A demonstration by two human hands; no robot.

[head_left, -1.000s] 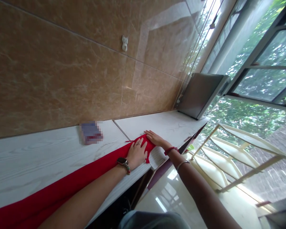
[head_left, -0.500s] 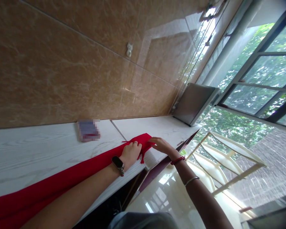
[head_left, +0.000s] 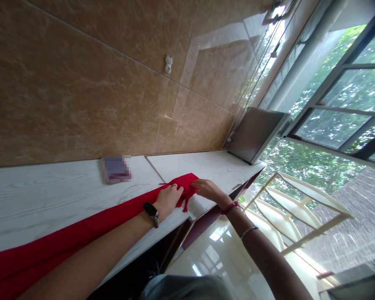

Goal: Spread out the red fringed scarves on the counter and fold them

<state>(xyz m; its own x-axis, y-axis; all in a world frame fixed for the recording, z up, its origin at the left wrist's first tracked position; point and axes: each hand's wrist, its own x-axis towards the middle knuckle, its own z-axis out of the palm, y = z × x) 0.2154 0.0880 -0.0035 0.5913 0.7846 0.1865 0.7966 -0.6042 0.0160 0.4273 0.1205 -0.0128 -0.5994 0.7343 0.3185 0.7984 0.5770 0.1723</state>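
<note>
A long red scarf [head_left: 106, 221] with fringed ends runs along the white wood-grain counter [head_left: 50, 208] from the lower left. Its far end is folded over, and tassels hang toward the counter's front edge. My left hand [head_left: 168, 200], with a dark watch on the wrist, rests on the scarf just behind the fold, fingers curled and closed on the cloth. At the folded end, my right hand [head_left: 209, 191] has its fingers together on the scarf's edge; its fingertips are partly hidden. Red and silver bands circle the right arm.
A blurred flat item [head_left: 115, 170] lies on the counter by the brown tiled wall [head_left: 96, 96]. At the counter's far end stands a grey boxy appliance [head_left: 256, 135]. To the right are a cream slatted rack [head_left: 300, 212] and windows. A small white figure [head_left: 168, 63] sticks to the wall.
Both hands have shifted slightly to the left along the scarf. The right fingers sit a little further onto its folded end.
</note>
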